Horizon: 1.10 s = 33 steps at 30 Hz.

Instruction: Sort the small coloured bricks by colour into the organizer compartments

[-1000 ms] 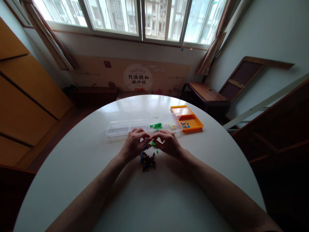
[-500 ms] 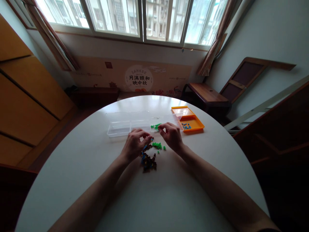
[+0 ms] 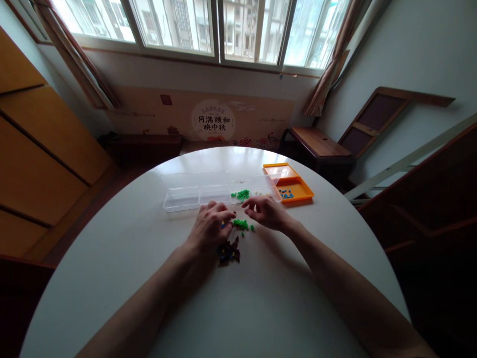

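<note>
My left hand [image 3: 211, 223] hovers over or rests at the upper part of a pile of small dark brown, blue and yellow pieces [image 3: 228, 252]. Its thumb and index finger are apart, and a few of these pieces show between them. Just right of those fingertips lies a small heap of bright green pieces [image 3: 240, 224]. My right hand [image 3: 267, 211] is at the near edge of a clear plastic compartment box [image 3: 182, 200], fingers apart, with nothing visible in them. More green pieces [image 3: 243, 194] sit inside one compartment of that box.
An orange tray [image 3: 303, 191] with several blue pieces stands right of the clear box, partly behind its raised clear lid. Everything lies on a round white table [image 3: 122, 258]. Beyond the table's right far edge is a wooden chair [image 3: 316, 141].
My right hand has drawn back slightly from the green compartment, its fingertips lower and spread. My left hand has moved down a little over the brown pieces, its thumb lower.
</note>
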### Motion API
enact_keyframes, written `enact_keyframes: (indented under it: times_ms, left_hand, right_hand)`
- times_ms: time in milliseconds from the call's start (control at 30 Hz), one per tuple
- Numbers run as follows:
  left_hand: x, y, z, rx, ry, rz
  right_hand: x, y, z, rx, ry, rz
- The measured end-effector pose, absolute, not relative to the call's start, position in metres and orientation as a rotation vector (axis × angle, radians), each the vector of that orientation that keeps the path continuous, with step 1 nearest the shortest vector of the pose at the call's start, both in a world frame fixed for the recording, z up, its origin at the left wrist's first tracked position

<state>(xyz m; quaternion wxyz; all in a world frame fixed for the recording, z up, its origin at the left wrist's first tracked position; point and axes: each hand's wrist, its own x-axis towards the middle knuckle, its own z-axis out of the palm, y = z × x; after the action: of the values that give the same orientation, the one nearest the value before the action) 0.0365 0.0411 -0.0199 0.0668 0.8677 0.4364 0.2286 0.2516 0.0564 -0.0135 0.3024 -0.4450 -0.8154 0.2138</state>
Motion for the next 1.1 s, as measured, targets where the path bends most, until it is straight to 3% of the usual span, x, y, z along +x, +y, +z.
enact_keyframes:
  times_ms: [167, 1100]
  left_hand:
    - [0.0401, 0.0385, -0.0180, 2.714, 1.278, 0.640]
    - [0.0430, 0.0394, -0.0158, 2.734, 1.225, 0.604]
  right_hand:
    - [0.2530, 0.0511, -0.0063, -1.211, -2.325, 0.781]
    - [0.2512, 0.0504, -0.0098, -1.171, -2.412, 0.773]
